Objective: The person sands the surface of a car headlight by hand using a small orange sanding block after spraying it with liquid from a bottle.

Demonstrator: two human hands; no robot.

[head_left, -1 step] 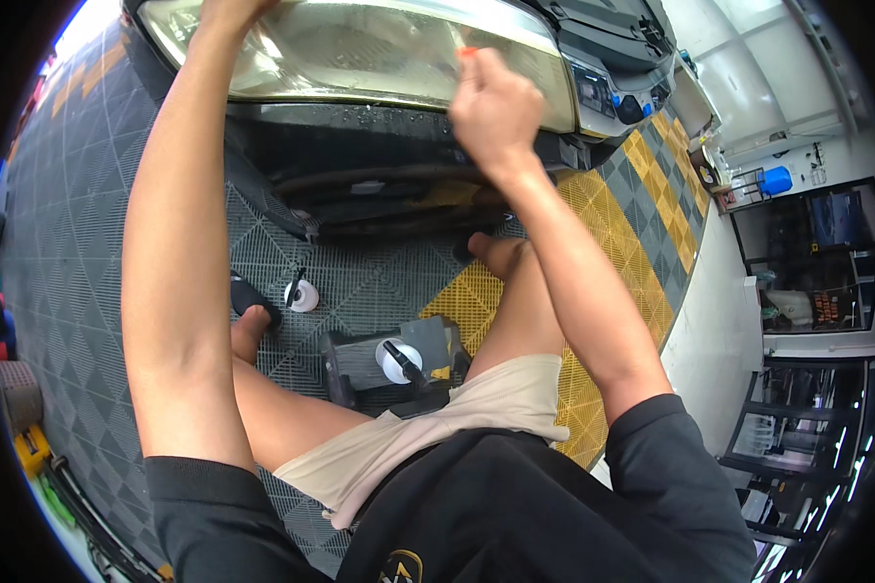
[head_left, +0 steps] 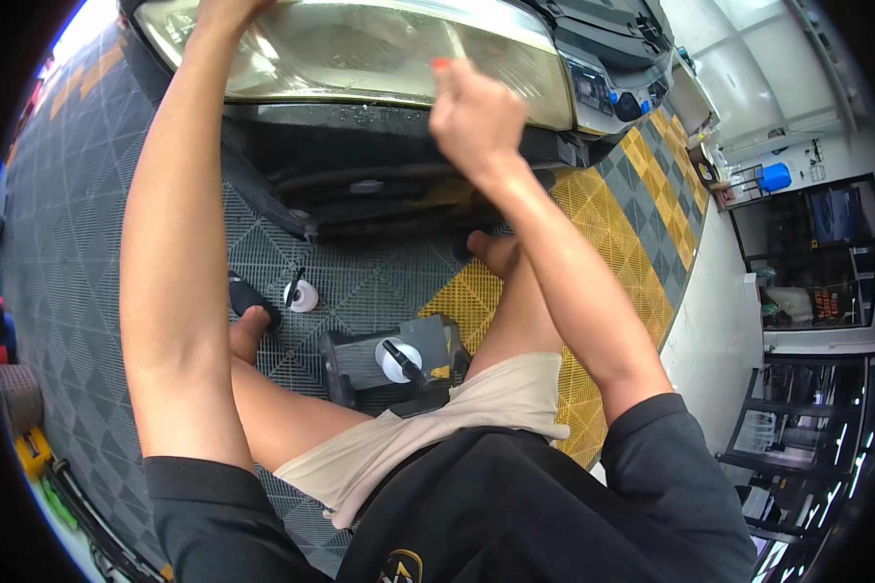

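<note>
A car's yellowed, hazy headlight (head_left: pixel 360 58) spans the top of the view, with wet streaks on its lens. My right hand (head_left: pixel 478 121) is closed in front of the lens's right part. A small orange-red piece (head_left: pixel 441 64) sticks out at its fingertips; the rest of it is hidden in the grip, so its kind does not show. At the headlight's left, my left hand (head_left: pixel 235 10) reaches past the top edge of the picture, and its fingers are out of sight.
Below the headlight is a dark bumper (head_left: pixel 350 175) with water drops. A white spray bottle (head_left: pixel 301 295) stands on the grey and yellow tiled floor (head_left: pixel 583 253). Another spray bottle (head_left: pixel 397 360) is on a grey case (head_left: pixel 352 361) between my legs. Shelves (head_left: pixel 797 428) line the right.
My right hand has shifted left and slightly down across the lens, with the orange-red piece still in it. My left arm is almost where it was.
</note>
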